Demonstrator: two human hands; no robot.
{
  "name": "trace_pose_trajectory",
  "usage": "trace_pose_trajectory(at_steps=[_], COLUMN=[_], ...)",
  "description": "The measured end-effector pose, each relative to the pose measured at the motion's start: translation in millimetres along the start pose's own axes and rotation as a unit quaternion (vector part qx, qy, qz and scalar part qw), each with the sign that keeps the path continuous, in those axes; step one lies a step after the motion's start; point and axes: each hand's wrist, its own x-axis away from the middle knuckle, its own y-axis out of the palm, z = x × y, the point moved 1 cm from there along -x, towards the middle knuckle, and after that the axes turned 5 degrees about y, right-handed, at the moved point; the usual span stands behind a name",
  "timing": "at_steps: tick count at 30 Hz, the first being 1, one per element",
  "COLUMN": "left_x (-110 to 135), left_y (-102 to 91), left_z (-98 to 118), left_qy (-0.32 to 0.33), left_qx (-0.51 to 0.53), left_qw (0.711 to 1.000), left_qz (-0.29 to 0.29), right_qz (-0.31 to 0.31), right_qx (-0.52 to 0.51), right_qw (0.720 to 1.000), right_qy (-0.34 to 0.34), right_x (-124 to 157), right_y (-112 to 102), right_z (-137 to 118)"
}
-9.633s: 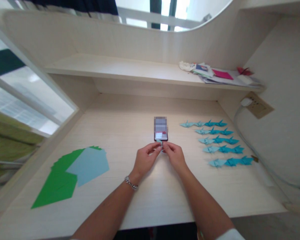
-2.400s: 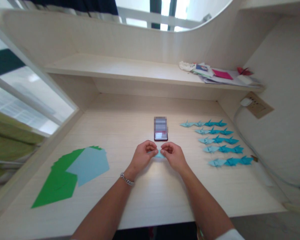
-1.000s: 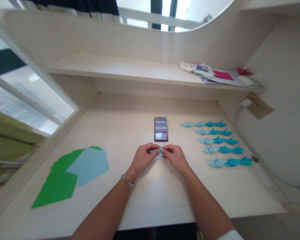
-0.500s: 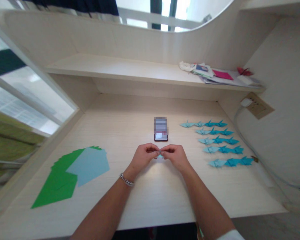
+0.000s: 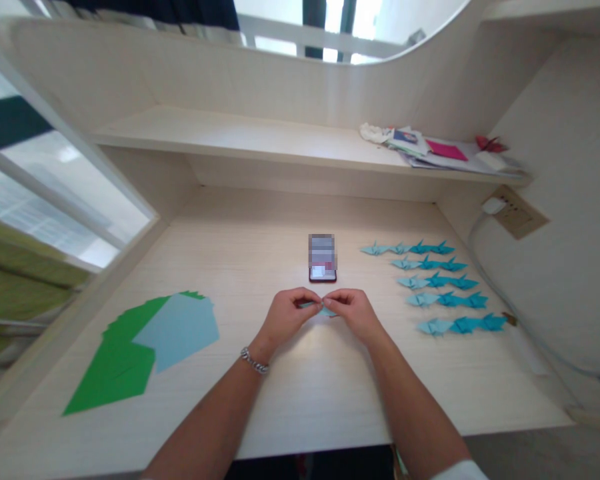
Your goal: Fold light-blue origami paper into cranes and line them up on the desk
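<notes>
Near the middle of the desk, my left hand [image 5: 291, 312] and my right hand [image 5: 351, 310] meet fingertip to fingertip. Between them is a small folded piece of light blue paper [image 5: 326, 312], pinched by both hands and mostly hidden by the fingers. Just beyond them lies a phone [image 5: 323, 259] with its screen lit. Rows of folded paper cranes [image 5: 447, 300] in light and deeper blue stand to the right of my right hand. On the left, light blue paper sheets [image 5: 180, 333] overlap a fan of green paper sheets [image 5: 115, 373].
A shelf [image 5: 260, 137] runs along the back of the desk, with papers [image 5: 420, 147] and a red folded flower-like piece [image 5: 490, 143] at its right end. On the right wall, a white plug [image 5: 493, 205] sits in a socket plate [image 5: 517, 212], its cable trailing down the desk's right side.
My fingertips have shifted slightly on the light blue paper, and more of it shows to either side of them. The phone, cranes and sheets stay in place.
</notes>
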Motion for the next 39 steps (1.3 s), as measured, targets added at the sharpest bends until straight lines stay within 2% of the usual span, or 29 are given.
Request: trace_pose_trajectory(at_steps=[8, 15, 25, 29, 35, 39], left_x=[-2, -2, -1, -1, -2, -2], left_y=[-0.5, 1.7, 2.7, 2.6, 0.7, -0.4], left_z=[-7, -9, -11, -12, -16, -16], left_qy=[-0.006, 0.0, 0.002, -0.011, -0.033, -0.033], left_qx=[0.016, 0.035, 0.029, 0.059, 0.064, 0.082], left_qw=[1.0, 0.999, 0.999, 0.998, 0.997, 0.996], left_qz=[-0.004, -0.003, 0.013, 0.017, 0.03, 0.019], right_qz=[0.023, 0.044, 0.04, 0.054, 0.017, 0.045], right_qx=[0.139, 0.209, 0.279, 0.272, 0.226, 0.231], right_qw=[0.988, 0.972, 0.954, 0.956, 0.973, 0.97], right_qy=[-0.058, -0.099, -0.101, -0.098, -0.052, -0.068], right_x=[0, 6, 7, 8, 2, 1], right_y=[-2, 3, 7, 9, 3, 1], right_z=[0, -6, -5, -3, 2, 3])
